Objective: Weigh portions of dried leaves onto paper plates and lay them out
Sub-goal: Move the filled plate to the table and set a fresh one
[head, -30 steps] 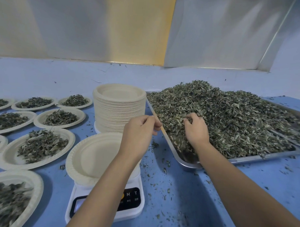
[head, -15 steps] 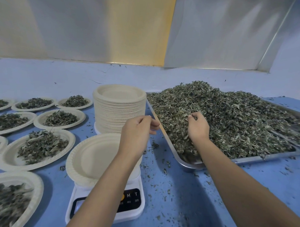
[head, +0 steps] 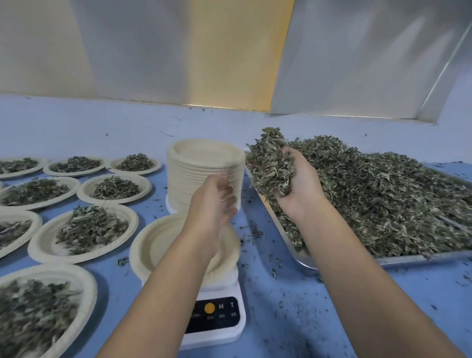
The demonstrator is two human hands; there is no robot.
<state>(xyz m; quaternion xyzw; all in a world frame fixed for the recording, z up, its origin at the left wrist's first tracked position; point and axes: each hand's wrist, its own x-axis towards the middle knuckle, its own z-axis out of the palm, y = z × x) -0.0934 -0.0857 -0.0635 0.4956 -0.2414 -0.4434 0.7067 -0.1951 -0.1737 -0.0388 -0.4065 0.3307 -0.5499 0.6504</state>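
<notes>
A metal tray (head: 304, 261) on the right carries a big heap of dried leaves (head: 389, 195). My right hand (head: 300, 186) is raised above the tray's left edge, palm turned up and fingers curled round a handful of leaves (head: 270, 161). An empty paper plate (head: 152, 245) sits on the white scale (head: 219, 317). My left hand (head: 214, 202) hovers over that plate's far rim, fingers loosely curled, holding nothing, in front of the tall stack of plates (head: 203, 161).
Several paper plates with leaf portions, such as the nearest filled plate (head: 45, 241), cover the blue table (head: 305, 315) on the left. Leaf crumbs are scattered between the scale and the tray. A wall stands behind.
My right hand has come up out of the heap with a handful of leaves and turned palm up. The left hand has shifted slightly and loosened its fingers.
</notes>
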